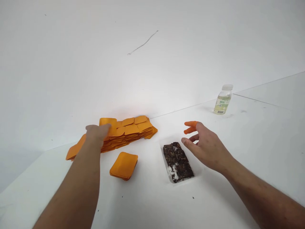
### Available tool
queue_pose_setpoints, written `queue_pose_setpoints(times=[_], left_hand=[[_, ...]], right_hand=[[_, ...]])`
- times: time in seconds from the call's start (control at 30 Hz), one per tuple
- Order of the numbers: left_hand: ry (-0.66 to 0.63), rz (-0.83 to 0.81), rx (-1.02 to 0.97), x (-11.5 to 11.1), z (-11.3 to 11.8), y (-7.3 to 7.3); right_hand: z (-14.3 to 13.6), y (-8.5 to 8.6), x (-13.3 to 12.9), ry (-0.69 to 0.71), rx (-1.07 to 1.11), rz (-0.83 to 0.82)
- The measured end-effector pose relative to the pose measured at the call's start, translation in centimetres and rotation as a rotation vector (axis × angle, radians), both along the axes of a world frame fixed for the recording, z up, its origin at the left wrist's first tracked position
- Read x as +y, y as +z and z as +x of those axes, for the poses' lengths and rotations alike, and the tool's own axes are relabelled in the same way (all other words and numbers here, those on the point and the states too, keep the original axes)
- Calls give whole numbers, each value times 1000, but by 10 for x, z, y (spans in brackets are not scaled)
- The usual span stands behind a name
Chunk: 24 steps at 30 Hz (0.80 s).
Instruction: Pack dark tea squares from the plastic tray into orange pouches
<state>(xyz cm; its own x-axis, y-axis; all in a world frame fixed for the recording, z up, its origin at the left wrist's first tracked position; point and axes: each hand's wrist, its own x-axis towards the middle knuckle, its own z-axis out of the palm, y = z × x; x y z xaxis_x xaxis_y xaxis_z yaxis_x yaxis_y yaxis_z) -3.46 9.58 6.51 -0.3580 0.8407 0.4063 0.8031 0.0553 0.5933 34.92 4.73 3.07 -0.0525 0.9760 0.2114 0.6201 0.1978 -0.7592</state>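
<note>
My left hand (97,132) pinches an orange packet (108,124) at the pile's left part, slightly blurred. Beneath and to the right of it spreads the large pile of orange packets (132,129), stacked in overlapping rows against the wall. A smaller stack of orange packets (124,165) lies nearer to me. My right hand (202,143) hovers beside a dark, crumbly block (178,162), fingers apart and nothing between them. Orange covers sit on two of its fingers. The block rests on a thin clear tray (171,182) and has white patches at its lower left.
A clear bottle (223,100) with a white cap and pale yellow liquid stands at the back right. Behind the white table (147,203) rises a white wall (166,73) with a dark line on it. Small dark crumbs dot the table's near part.
</note>
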Motion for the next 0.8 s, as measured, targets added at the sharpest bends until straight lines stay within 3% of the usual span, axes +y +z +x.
queue_pose_setpoints(times=[0.07, 0.13, 0.2, 0.37, 0.53, 0.67, 0.8], left_hand=[[220, -4, 25, 0, 6, 2], [326, -14, 58, -10, 17, 1], [281, -56, 130, -30, 30, -6], [-33, -306, 316, -94, 56, -40], [-67, -428, 378, -113, 66, -62], [-29, -440, 359, -110, 68, -62], [64, -356, 366, -112, 68, -44]], right_hand=[[2, 0, 2, -17, -22, -10], [4, 1, 4, -32, -44, 4], [5, 2, 4, -47, -56, 38], [4, 5, -4, -31, -74, 139], [0, 5, -12, 15, -79, 160], [-1, 5, -13, 40, -47, 161], [-2, 4, -12, 19, -16, 240]])
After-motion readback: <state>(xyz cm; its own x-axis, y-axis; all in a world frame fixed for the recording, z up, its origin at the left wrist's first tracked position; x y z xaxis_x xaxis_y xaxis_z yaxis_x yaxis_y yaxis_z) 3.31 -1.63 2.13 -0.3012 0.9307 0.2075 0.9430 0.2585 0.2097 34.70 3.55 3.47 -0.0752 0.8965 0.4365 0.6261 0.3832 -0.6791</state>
